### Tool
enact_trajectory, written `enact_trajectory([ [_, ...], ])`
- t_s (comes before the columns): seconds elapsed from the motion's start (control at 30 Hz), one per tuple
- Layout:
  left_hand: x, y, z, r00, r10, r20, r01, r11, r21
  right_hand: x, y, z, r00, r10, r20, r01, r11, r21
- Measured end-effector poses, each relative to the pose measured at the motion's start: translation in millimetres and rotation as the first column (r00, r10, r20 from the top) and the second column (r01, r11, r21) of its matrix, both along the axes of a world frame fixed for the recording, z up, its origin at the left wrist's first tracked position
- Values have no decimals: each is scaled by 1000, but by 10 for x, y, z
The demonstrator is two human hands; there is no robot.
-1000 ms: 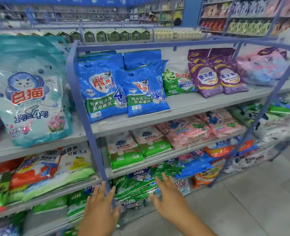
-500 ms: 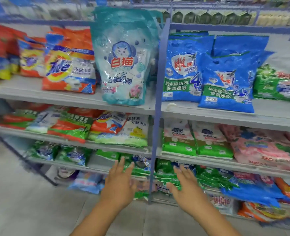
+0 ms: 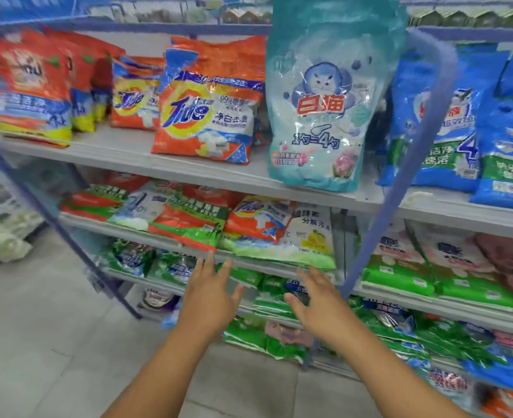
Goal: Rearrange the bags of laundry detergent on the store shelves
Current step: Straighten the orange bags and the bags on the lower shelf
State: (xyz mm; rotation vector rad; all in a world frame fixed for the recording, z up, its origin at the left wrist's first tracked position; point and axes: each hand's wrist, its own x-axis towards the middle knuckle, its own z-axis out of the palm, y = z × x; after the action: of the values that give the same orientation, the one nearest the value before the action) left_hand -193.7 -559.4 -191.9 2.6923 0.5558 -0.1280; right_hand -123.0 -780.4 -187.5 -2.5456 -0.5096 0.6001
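A tall pale teal detergent bag with a cat picture stands upright on the top shelf, beside an orange bag. More orange and red bags sit further left. Blue bags fill the top shelf right of the blue upright post. Flat orange, green and white bags lie on the second shelf. My left hand and my right hand hover empty with fingers spread in front of the green bags on the lower shelves.
Green and white flat packs and pink bags lie on the right section's middle shelf. A slanted blue frame bar crosses the left end of the rack. Grey tiled floor spreads to the left and below.
The view has swung left along the rack, bringing the orange bags into sight. Both hands have stayed empty and spread, and now sit a little higher before the lower shelves.
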Motion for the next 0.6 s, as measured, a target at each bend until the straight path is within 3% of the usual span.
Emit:
enact_trajectory([
  [0.4, 741, 1320, -184, 994, -104, -22, 104, 994, -16, 745, 1402, -86, 964, -263, -24, 262, 964, -51],
  [0.6, 1041, 1423, -308, 994, -92, -63, 90, 995, -43, 1472, 1586, -328, 809, -567, -152, 572, 820, -14],
])
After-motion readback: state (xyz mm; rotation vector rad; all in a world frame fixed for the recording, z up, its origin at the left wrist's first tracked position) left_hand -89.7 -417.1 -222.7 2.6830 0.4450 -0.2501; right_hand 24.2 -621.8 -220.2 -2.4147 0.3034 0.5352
